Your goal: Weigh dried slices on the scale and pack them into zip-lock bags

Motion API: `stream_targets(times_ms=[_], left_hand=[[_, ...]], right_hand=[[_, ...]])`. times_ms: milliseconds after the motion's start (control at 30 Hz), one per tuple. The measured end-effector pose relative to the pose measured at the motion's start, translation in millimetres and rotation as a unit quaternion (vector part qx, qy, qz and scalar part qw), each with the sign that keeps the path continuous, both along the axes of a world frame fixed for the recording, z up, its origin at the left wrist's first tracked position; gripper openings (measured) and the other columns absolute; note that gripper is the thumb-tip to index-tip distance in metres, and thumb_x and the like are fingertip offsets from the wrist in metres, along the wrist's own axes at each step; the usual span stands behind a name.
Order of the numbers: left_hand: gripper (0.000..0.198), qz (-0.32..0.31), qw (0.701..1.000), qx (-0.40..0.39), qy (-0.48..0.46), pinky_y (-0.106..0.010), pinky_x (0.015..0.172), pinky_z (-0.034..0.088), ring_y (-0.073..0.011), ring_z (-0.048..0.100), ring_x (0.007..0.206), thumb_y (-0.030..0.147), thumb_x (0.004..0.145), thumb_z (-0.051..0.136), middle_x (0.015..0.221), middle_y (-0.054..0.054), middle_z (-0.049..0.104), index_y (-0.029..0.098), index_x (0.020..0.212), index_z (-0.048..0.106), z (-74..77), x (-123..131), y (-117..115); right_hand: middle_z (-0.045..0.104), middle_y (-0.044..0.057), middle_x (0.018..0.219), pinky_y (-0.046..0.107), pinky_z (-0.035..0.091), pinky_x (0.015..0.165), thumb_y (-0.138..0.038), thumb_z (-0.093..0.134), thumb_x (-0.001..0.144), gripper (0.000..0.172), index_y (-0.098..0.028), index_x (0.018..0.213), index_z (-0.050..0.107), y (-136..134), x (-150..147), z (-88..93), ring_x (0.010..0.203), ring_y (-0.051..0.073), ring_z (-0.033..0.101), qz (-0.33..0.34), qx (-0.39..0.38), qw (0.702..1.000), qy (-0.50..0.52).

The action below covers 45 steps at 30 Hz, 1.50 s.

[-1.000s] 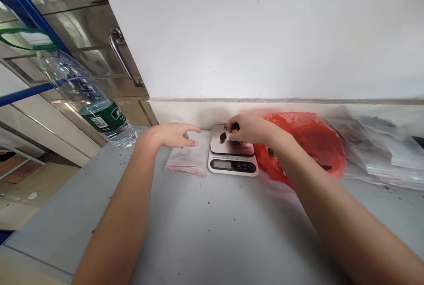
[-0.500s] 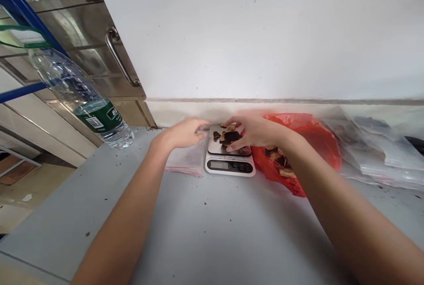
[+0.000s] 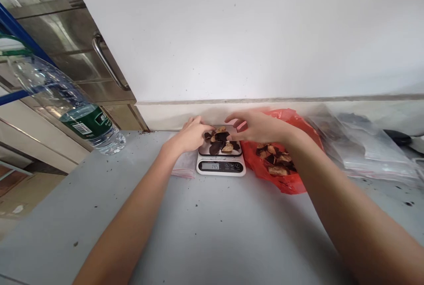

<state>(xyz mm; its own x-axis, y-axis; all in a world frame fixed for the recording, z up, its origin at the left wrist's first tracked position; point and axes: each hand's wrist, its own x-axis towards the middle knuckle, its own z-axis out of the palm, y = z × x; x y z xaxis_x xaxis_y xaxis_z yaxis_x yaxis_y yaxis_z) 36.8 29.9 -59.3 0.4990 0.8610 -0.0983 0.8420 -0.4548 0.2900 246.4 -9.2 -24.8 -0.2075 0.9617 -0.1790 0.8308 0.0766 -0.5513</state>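
A small white kitchen scale (image 3: 221, 166) stands near the wall, its steel platform piled with dark and tan dried slices (image 3: 221, 140). My left hand (image 3: 188, 136) reaches in from the left, its fingertips at the left edge of the pile, fingers curled together. Over the right side of the platform hovers my right hand (image 3: 260, 126), fingers apart and slightly bent, holding nothing that I can see. A red plastic bag (image 3: 288, 181) lies open just right of the scale with more slices (image 3: 274, 159) inside. A clear zip bag (image 3: 183, 166) lies flat under my left wrist.
A plastic water bottle (image 3: 71, 108) with a green label stands at the left. Behind it is a steel cabinet with a handle (image 3: 107, 62). Clear plastic bags (image 3: 364, 152) are heaped at the right along the wall. Dark crumbs dot the grey table (image 3: 212, 227).
My left hand moved right from the zip bag to the scale's left edge. My right hand dropped slices onto the platform, and the pile grew. The view shifted left.
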Motion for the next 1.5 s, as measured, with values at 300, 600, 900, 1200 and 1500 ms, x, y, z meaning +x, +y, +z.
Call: stream_targets(times_ms=[300, 600, 900, 1200, 1500], left_hand=[[0.044, 0.029, 0.999, -0.019, -0.004, -0.032, 0.096, 0.053, -0.0261, 0.067, 0.114, 0.022, 0.098, 0.039, 0.128, -0.007, 0.072, 0.021, 0.121, 0.076, 31.7, -25, -3], [0.052, 0.035, 0.981, -0.145, 0.122, -0.035, 0.1, 0.052, -0.0282, 0.066, 0.125, 0.042, 0.095, 0.047, 0.145, -0.004, 0.068, 0.032, 0.144, 0.062, 41.1, -40, -7], [0.054, 0.044, 0.981, -0.141, 0.123, -0.039, 0.106, 0.05, -0.0293, 0.062, 0.132, 0.047, 0.098, 0.042, 0.152, -0.004, 0.062, 0.032, 0.147, 0.059, 45.5, -38, -10], [0.056, 0.049, 0.978, -0.159, 0.124, -0.043, 0.112, 0.047, -0.03, 0.06, 0.134, 0.049, 0.097, 0.043, 0.156, -0.002, 0.058, 0.037, 0.151, 0.054, 43.2, -40, -10], [0.058, 0.032, 0.977, -0.154, 0.145, -0.039, 0.104, 0.052, -0.03, 0.064, 0.127, 0.051, 0.092, 0.047, 0.148, -0.007, 0.065, 0.032, 0.145, 0.058, 45.0, -40, -11]], right_hand=[[0.073, 0.009, 0.133, 0.031, 0.059, 0.086, -0.035, 0.068, 0.096, 0.045, -0.023, 0.139, 0.064, -7, 3, 12.4, 0.109, 0.024, 0.073, -0.017, -0.015, 0.999, -0.031], [0.068, 0.011, 0.141, 0.032, 0.057, 0.082, -0.036, 0.083, 0.079, 0.071, -0.025, 0.145, 0.058, -5, -12, -6.9, 0.114, 0.029, 0.07, -0.019, -0.055, 0.998, -0.035], [0.072, 0.001, 0.079, 0.027, 0.045, 0.058, -0.014, 0.075, 0.076, 0.023, -0.021, 0.097, 0.073, -5, -12, -5.4, 0.069, 0.017, 0.064, -0.046, -0.035, 0.998, -0.039], [0.067, -0.001, 0.069, 0.025, 0.044, 0.057, -0.016, 0.07, 0.081, 0.005, -0.019, 0.08, 0.074, -14, -12, 9.0, 0.06, 0.013, 0.058, -0.036, -0.039, 0.998, -0.022], [0.079, 0.003, 0.096, 0.027, 0.052, 0.069, -0.023, 0.069, 0.079, 0.016, -0.021, 0.093, 0.077, -17, 4, 27.0, 0.083, 0.02, 0.071, 0.027, 0.024, 0.999, -0.002]])
